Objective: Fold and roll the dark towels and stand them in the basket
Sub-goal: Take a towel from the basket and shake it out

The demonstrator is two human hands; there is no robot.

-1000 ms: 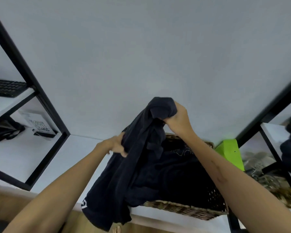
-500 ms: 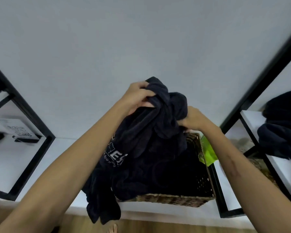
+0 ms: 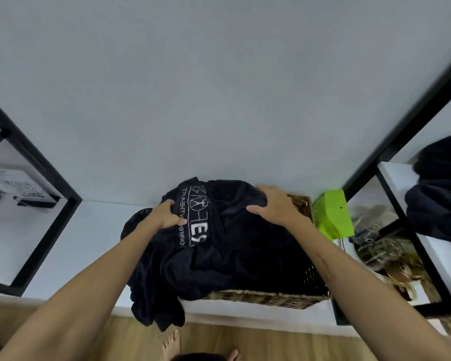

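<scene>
1. Dark navy towel with white printed lettering (image 3: pixel 208 246): a crumpled heap under both hands, lying over the left part of the basket, with one end hanging past the shelf edge below the left forearm.
2. Left hand (image 3: pixel 166 213): fingers curled into the cloth at the heap's left side, gripping a fold just beside the white lettering.
3. Right hand (image 3: pixel 272 205): fingers spread and fairly straight, pressing flat on the top right of the heap; thumb points toward the left hand.
4. Rectangular woven wicker basket (image 3: pixel 266 299): beneath and in front of both hands on the white shelf board (image 3: pixel 52 246); its far right corner shows just beyond the right hand.
5. Bright green box-like item (image 3: pixel 335 217): just right of the right hand, beside the basket; its nature is unclear.
6. More dark cloth (image 3: pixel 438 194): well to the right of the right hand on a neighbouring shelf, cut off by the frame edge.
7. Hidden or unclear: the basket's interior under the towel; the lettering reads mirrored and partly folded; the clutter right of the green item is too blurred to identify.
</scene>
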